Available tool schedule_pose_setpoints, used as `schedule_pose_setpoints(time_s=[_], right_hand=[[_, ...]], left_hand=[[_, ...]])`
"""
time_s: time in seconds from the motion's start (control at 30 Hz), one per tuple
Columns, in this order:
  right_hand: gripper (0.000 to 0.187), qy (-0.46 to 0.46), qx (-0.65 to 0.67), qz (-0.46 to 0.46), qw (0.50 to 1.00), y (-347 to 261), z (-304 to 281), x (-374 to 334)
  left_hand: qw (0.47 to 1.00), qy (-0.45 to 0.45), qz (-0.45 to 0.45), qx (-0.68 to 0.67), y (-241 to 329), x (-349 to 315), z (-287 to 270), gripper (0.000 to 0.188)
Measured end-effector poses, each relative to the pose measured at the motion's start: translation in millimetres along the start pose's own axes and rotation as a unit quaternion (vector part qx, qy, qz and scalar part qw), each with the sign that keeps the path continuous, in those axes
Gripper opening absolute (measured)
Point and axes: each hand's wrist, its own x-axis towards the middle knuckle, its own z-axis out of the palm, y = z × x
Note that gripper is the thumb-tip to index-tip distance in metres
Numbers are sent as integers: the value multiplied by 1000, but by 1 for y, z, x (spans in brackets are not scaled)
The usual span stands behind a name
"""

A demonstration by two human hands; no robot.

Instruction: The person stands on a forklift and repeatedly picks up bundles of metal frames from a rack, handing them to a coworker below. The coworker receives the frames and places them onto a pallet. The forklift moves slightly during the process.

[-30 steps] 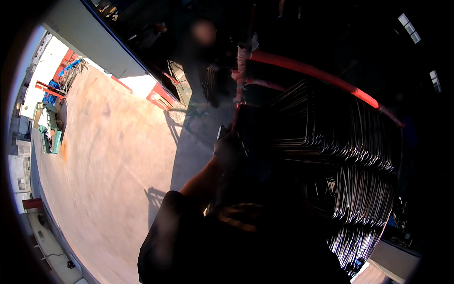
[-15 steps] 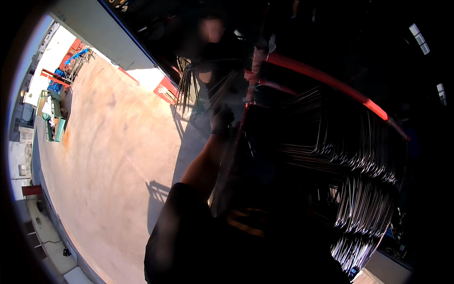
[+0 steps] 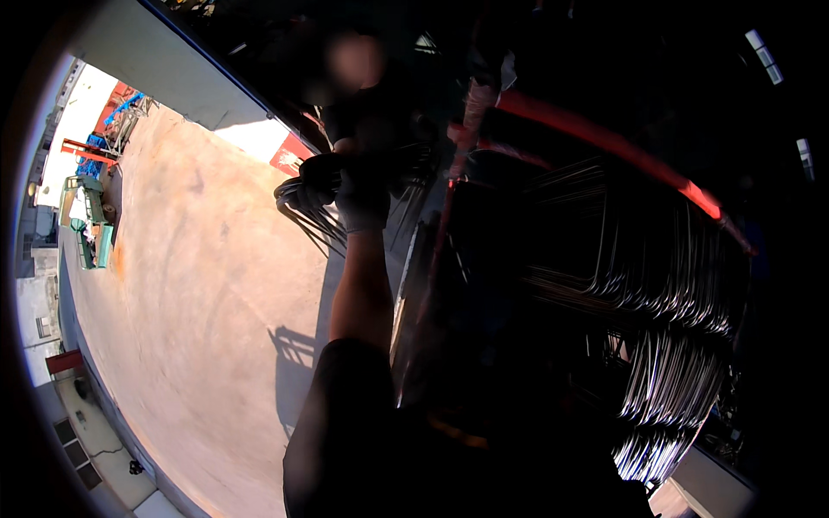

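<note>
My left hand [image 3: 361,205], in a dark grey glove, reaches forward at the end of a bare forearm and black sleeve. It meets a bundle of bent steel rods [image 3: 302,211], whose curved ends stick out to its left. Deep shadow hides my fingers, so their grip does not show. Facing me, a person in dark clothes [image 3: 367,116] stands close behind the bundle. A dark gloved hand [image 3: 318,177] lies on the rods; whose it is I cannot tell. My right hand is not to be seen.
On the right, a red metal frame [image 3: 596,138] stands over several stacked rows of bent steel rods [image 3: 669,371]. Sunlit concrete ground [image 3: 207,285] spreads to the left, with a green cart [image 3: 91,229] farther off. A pale wall panel [image 3: 173,65] slants across the upper left.
My left hand has moved left and forward, from beside the red frame to the rod bundle. The bundle now hangs lower and more tilted, and the person facing me appears farther left.
</note>
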Motion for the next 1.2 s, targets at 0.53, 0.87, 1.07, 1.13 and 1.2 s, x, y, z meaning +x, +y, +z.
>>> schedule_pose_setpoints(time_s=[0.53,0.87,1.07,1.13,1.2], right_hand=[[51,-231,265,-25,936,-128,104,66],[48,-281,378,-5,882,-150,126,54],[47,-200,475,36,856,-110,105,41],[47,-178,506,38,843,-101,105,37],[46,-157,535,41,829,-91,101,34]], left_hand=[[980,-77,-175,-54,107,-166,121,33],[925,-100,-363,-50,82,-258,212,46],[902,-82,-420,-48,35,-264,220,19],[896,-69,-438,-8,22,-264,217,15],[886,-52,-459,45,10,-267,213,19]])
